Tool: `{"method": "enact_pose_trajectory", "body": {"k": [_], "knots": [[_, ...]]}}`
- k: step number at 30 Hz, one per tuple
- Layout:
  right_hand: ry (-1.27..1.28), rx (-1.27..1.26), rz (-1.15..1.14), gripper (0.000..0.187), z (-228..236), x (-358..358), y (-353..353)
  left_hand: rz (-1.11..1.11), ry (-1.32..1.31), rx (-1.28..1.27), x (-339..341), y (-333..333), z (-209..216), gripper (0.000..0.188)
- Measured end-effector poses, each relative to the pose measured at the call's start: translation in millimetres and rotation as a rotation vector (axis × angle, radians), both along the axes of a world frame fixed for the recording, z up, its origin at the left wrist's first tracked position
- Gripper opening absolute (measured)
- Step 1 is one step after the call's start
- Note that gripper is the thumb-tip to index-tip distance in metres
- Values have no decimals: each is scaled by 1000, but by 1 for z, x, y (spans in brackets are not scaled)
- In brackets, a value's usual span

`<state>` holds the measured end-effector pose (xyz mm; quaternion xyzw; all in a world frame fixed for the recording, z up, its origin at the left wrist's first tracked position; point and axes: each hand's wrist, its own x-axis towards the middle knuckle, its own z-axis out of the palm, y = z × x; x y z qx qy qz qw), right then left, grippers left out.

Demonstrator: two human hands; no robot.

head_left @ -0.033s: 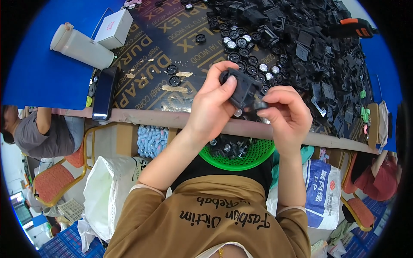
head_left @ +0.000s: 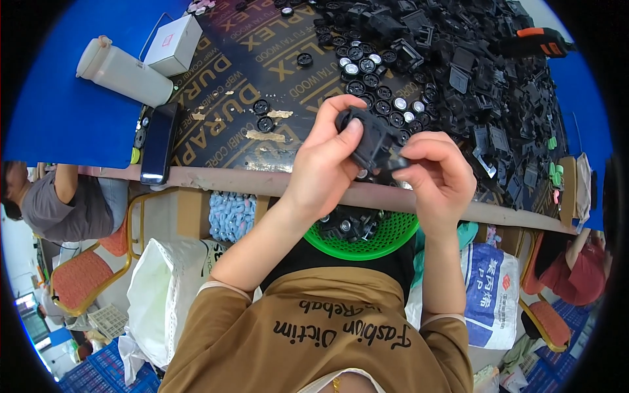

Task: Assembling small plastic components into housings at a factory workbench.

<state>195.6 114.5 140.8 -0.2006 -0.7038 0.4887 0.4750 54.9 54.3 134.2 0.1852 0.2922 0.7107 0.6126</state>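
Note:
Over the table's near edge, my left hand (head_left: 325, 160) is closed around a black plastic toy vehicle body (head_left: 377, 141). Its thumb presses on top, next to a dark wheel at the body's far left corner. My right hand (head_left: 442, 177) pinches a small black wheel (head_left: 396, 161) between thumb and fingertips at the body's near right corner. Whether this wheel is seated on the body I cannot tell, as it is blurred. Just beyond the hands lie many loose black and silver wheels (head_left: 382, 92). A green basket (head_left: 367, 254) with black wheeled parts sits below the edge, over my lap.
A large heap of black plastic parts (head_left: 465, 78) covers the table's right side, with an orange-and-black tool (head_left: 534, 43) beyond. At left are a phone (head_left: 159, 144), a pale bottle (head_left: 124, 71) and a white box (head_left: 173, 44). People sit at both sides.
The wheel in my right fingertips has turned slightly and looks more blurred against the body. Both hands stay nearly in place.

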Motion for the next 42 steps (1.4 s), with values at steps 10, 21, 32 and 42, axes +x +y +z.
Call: {"method": "enact_pose_trajectory", "body": {"k": [10, 21, 32, 42], "knots": [[-153, 113, 132, 34, 7, 10, 0, 18, 339, 75, 13, -13, -2, 22], [-302, 22, 354, 31, -1, 32, -29, 58, 752, 154, 20, -61, -33, 23], [-767, 531, -341, 27, -25, 21, 4, -140, 1848, 658, 19, -75, -59, 38], [-780, 421, -301, 21, -40, 22, -3, -103, 1851, 870, 24, 62, 20, 13]]}}
